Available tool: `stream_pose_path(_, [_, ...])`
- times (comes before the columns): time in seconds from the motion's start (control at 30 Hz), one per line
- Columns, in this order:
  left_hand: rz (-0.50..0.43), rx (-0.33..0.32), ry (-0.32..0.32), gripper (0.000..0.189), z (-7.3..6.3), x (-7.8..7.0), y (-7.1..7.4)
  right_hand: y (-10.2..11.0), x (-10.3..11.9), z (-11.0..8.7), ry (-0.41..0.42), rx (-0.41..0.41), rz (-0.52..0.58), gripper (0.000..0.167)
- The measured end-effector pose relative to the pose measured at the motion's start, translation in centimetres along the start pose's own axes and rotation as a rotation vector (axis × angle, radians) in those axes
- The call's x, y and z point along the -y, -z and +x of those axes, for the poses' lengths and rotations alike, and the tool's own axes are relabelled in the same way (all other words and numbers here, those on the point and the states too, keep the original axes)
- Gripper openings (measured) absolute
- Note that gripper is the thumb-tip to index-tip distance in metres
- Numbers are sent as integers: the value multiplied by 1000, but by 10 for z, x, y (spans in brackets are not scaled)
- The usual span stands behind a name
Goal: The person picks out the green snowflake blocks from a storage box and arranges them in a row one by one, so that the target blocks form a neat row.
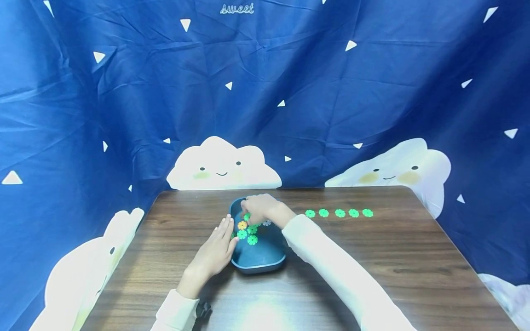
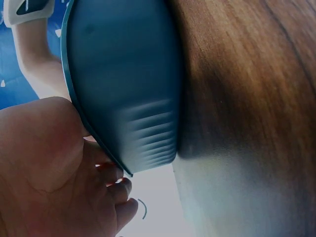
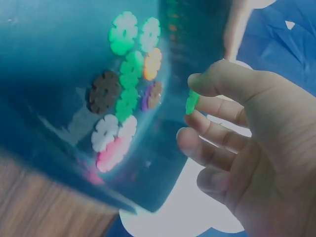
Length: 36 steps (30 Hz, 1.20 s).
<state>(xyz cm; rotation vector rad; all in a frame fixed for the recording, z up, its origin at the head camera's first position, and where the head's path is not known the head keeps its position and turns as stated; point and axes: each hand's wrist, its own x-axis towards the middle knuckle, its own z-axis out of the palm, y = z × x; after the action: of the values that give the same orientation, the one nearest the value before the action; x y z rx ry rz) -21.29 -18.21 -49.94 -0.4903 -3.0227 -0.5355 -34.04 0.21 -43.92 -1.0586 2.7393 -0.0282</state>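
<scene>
Over the far part of a dark blue plastic tray (image 1: 265,255), my right hand (image 1: 260,209) pinches a green flower-shaped disc (image 3: 191,102) between thumb and fingers. Below it, more notched discs lie on the tray floor: several green discs (image 3: 131,70), an orange disc (image 3: 152,64), a brown disc (image 3: 104,92), a white disc (image 3: 105,133) and a pink disc (image 3: 111,155). At the tray's left side, my left hand (image 1: 215,246) rests against the rim with fingers extended. The left wrist view shows its palm (image 2: 44,168) beside the tray's ribbed outer wall (image 2: 153,131).
To the right of the tray, a row of several green discs (image 1: 340,213) lies on the brown wooden table (image 1: 372,257). Behind the table hangs a blue cloth (image 1: 248,110) printed with clouds and white triangles.
</scene>
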Motion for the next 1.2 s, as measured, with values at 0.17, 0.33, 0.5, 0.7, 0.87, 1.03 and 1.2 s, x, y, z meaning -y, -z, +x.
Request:
stream_pose_path(0.17, [-7, 7, 17, 65, 1, -1, 1, 8, -11, -15, -12, -43, 16, 30])
stream_pose_path(0.33, [-3, 12, 20, 65, 2, -1, -1, 13, -21, -33, -19, -89, 18, 27])
stream_pose_path(0.5, [-7, 17, 26, 66, 1, -1, -1, 16, -33, -50, -19, -117, 23, 27])
stream_pose_path(0.7, [-6, 20, 20, 66, 1, -1, 0, 15, -47, -72, -27, -155, 10, 27])
stream_pose_path(0.87, [-8, 33, 22, 66, 2, 1, -1, 14, -57, -90, -50, -179, 9, 27])
stream_pose_path(1.03, [-17, 25, 23, 67, 3, 2, -1, 11, -66, -107, -42, -239, 14, 25])
stream_pose_path(1.2, [-18, 21, 22, 67, 2, 1, -2, 5, -74, -122, -47, -307, 26, 27])
